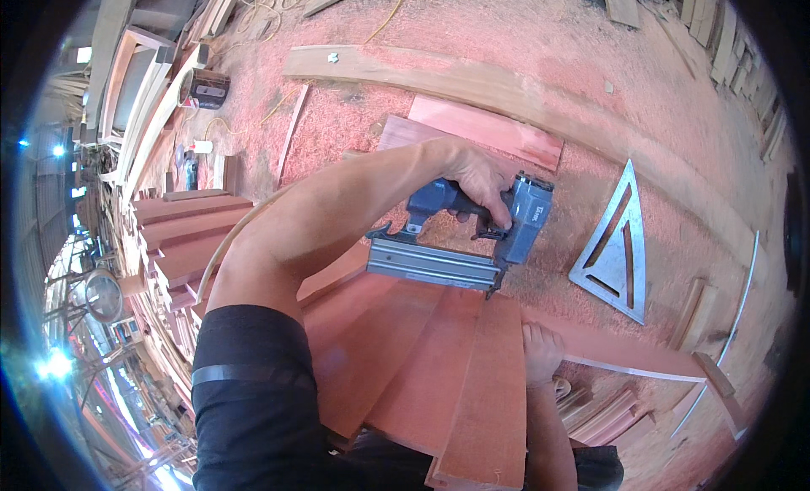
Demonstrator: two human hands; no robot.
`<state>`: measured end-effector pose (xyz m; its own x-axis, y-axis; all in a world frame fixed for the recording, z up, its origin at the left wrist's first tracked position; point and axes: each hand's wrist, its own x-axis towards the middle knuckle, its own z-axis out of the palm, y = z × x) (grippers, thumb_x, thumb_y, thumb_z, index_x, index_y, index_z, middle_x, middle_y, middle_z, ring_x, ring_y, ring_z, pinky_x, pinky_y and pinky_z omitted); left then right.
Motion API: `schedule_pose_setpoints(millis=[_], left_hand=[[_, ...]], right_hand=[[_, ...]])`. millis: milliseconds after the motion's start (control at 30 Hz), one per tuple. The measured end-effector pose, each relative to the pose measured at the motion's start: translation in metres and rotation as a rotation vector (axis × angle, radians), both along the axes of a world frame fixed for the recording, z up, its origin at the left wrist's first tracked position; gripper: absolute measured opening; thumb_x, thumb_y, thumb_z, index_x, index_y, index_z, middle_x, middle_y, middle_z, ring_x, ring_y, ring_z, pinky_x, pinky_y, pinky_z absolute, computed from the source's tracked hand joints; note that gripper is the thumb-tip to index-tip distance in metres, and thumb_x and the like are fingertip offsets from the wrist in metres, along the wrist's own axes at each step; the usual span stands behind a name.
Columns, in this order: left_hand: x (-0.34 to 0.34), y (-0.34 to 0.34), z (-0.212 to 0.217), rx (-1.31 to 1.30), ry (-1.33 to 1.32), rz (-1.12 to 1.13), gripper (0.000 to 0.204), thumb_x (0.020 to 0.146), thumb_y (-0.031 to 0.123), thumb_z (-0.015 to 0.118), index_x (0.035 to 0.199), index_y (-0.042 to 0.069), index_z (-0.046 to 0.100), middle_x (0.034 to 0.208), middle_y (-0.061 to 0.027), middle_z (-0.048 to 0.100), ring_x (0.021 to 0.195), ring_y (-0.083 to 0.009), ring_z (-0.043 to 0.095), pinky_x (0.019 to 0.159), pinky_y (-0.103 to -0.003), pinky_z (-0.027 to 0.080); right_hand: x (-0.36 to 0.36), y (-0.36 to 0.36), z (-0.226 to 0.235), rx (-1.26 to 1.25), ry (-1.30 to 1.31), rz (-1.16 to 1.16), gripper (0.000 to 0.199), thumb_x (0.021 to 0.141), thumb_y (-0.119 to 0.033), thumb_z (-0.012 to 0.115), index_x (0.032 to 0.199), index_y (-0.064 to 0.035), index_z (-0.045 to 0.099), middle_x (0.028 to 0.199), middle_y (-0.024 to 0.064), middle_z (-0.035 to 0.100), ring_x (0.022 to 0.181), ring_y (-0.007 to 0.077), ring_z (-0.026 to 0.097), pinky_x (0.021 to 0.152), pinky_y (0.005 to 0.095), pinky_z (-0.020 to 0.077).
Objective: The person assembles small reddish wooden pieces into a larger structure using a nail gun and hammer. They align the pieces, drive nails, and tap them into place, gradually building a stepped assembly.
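Observation:
My left hand is wrapped round the handle of a blue-grey pneumatic nail gun. Its long silver magazine lies across the far ends of several reddish boards, and its nose points down at the end of the rightmost board. Closed fingers of my right hand hold that board's right edge, close to where a long reddish plank runs off to the right. Beside it the other boards fan out to the left. Whether the nose touches wood I cannot tell.
A metal triangle square lies on the sawdust-covered floor at right. Beyond the nail gun are a pink board and a long plank. Stacked red boards and a dark bucket stand left. An air hose passes behind my left arm.

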<state>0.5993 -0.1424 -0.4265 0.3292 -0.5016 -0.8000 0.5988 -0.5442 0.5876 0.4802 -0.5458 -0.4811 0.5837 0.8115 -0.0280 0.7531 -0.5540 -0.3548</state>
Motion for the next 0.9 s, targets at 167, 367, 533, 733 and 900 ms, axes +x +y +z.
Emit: schedule_pose_setpoints(millis=[167, 367, 533, 733, 900], left_hand=[[0.006, -0.002, -0.001, 0.042, 0.036, -0.061, 0.051, 0.097, 0.051, 0.079, 0.109, 0.002, 0.076, 0.089, -0.0073, 0.073, 0.069, -0.0190, 0.069, 0.060, -0.036, 0.055], [0.012, -0.011, 0.030, 0.105, -0.045, -0.072, 0.045, 0.098, 0.048, 0.076, 0.105, 0.004, 0.077, 0.087, -0.0075, 0.074, 0.068, -0.0192, 0.069, 0.060, -0.037, 0.055], [0.021, -0.017, 0.111, 0.394, -0.363, -0.277, 0.038, 0.096, 0.037, 0.073, 0.113, 0.004, 0.079, 0.093, -0.0161, 0.078, 0.084, -0.0291, 0.075, 0.072, -0.043, 0.060], [-0.031, 0.006, 0.267, 1.006, -0.779, -0.220, 0.034, 0.095, 0.015, 0.069, 0.126, 0.002, 0.069, 0.103, -0.0265, 0.078, 0.099, -0.0437, 0.077, 0.086, -0.055, 0.060], [-0.216, 0.024, 0.416, 1.141, -1.062, 0.322, 0.042, 0.101, 0.021, 0.074, 0.137, 0.000, 0.069, 0.118, -0.0267, 0.077, 0.107, -0.0406, 0.075, 0.097, -0.045, 0.055]], right_hand=[[0.001, 0.005, 0.007, -0.021, 0.002, 0.005, 0.033, 0.089, -0.046, 0.069, 0.089, -0.0134, 0.063, 0.086, 0.0044, 0.065, 0.082, 0.0288, 0.066, 0.078, 0.0456, 0.0487], [-0.002, 0.000, 0.002, -0.076, 0.067, -0.003, 0.030, 0.090, -0.044, 0.069, 0.089, -0.0139, 0.064, 0.087, 0.0061, 0.066, 0.080, 0.0297, 0.067, 0.079, 0.0469, 0.0498], [-0.004, -0.010, -0.018, -0.106, -0.045, 0.020, 0.027, 0.091, -0.040, 0.068, 0.100, -0.0143, 0.068, 0.095, 0.0057, 0.071, 0.091, 0.0285, 0.070, 0.083, 0.0482, 0.0517], [-0.003, -0.014, -0.051, -0.052, -0.189, 0.057, 0.037, 0.088, -0.036, 0.075, 0.119, -0.0154, 0.071, 0.100, 0.0071, 0.072, 0.103, 0.0297, 0.072, 0.091, 0.0498, 0.0534], [-0.004, -0.014, -0.054, -0.079, 0.088, -0.023, 0.060, 0.070, -0.042, 0.094, 0.119, -0.0132, 0.075, 0.103, 0.0109, 0.075, 0.108, 0.0351, 0.073, 0.094, 0.0501, 0.0554]])
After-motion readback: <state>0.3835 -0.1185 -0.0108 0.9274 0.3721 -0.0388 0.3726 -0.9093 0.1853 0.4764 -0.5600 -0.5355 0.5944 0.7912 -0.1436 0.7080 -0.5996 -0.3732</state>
